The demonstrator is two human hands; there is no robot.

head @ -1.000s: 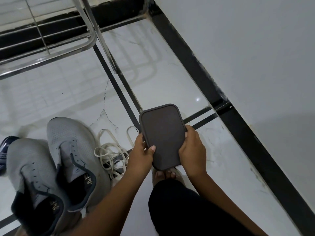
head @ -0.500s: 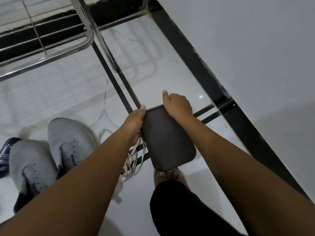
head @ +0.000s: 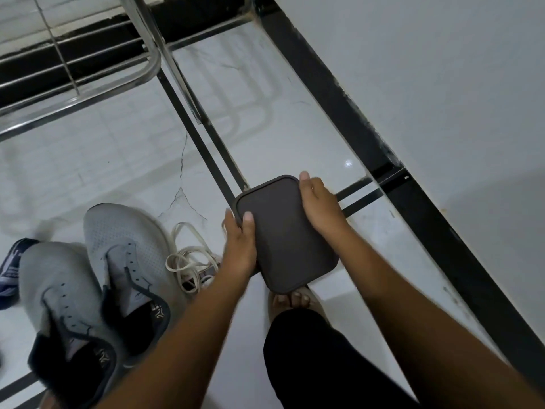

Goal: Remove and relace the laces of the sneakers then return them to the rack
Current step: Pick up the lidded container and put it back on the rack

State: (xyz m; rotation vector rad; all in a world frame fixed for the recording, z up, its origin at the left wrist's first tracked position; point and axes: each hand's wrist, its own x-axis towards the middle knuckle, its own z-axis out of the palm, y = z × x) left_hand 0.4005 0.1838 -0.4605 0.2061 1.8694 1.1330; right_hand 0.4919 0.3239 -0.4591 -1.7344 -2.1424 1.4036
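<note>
Two grey sneakers without laces stand side by side on the white floor at the lower left, one [head: 59, 293] nearer the left edge and the other [head: 124, 246] to its right. A bundle of cream laces [head: 188, 261] lies loose on the floor just right of them. Both hands hold a dark flat rounded rectangular object [head: 283, 234] above the floor. My left hand [head: 239, 246] grips its left edge, thumb on top. My right hand [head: 320, 202] grips its upper right edge. The metal rack [head: 88, 69] stands at the upper left.
A blue shoe [head: 11, 270] shows partly at the left edge. My foot in a sandal [head: 292, 299] and a dark trouser leg [head: 324, 361] lie below the held object. A wall with a black skirting [head: 368, 137] runs along the right.
Both hands slid along the dark object: a second ago they held its lower end, then its far end, now its upper sides. The sneakers and laces stayed put.
</note>
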